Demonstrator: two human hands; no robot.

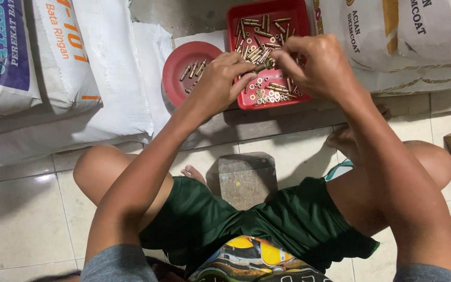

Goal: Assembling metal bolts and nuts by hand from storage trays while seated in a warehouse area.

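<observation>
Over the red tray (304,21), we pinch one brass bolt (261,68) between left hand (217,83) and right hand (317,65); keeping it above the tray seems wise

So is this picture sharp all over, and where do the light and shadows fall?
Head view: the light is soft and even, with a pale glare patch on the glossy white floor tiles; the arms cast dim shadows under the rectangular red plastic tray of brass bolts; the left hand and right hand look slightly smeared at the fingertips; the tile lines bow a little toward the edges, a wide-lens effect.
</observation>
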